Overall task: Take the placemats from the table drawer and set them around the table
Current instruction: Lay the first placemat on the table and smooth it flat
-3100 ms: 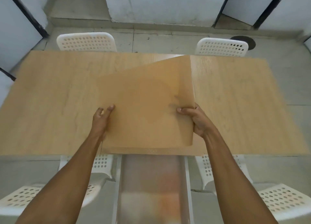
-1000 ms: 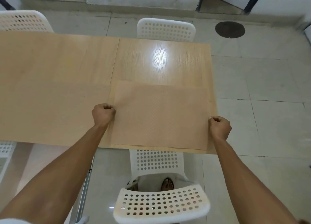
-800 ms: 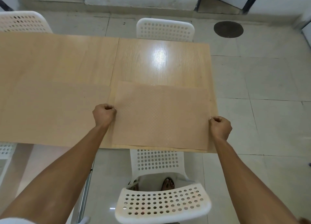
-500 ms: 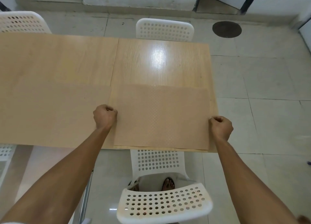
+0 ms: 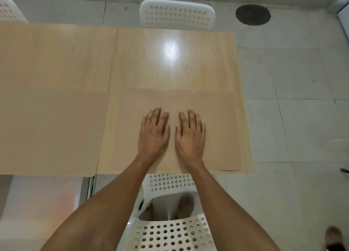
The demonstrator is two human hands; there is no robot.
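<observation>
A tan textured placemat lies flat at the near right end of the wooden table, close to the front edge. My left hand and my right hand rest palm-down side by side on the mat's middle, fingers spread, gripping nothing. A second tan placemat lies flat to the left, next to the first. The open drawer shows as a metal rail under the table's front edge at lower left.
A white perforated chair stands right in front of me under the table edge, with feet visible below it. Another white chair stands across the table, and a third at far left. Grey tiled floor lies to the right.
Both hands let go of the right placemat's side edges and moved inward to its middle, now lying flat on it. The mat stays in place near the front edge.
</observation>
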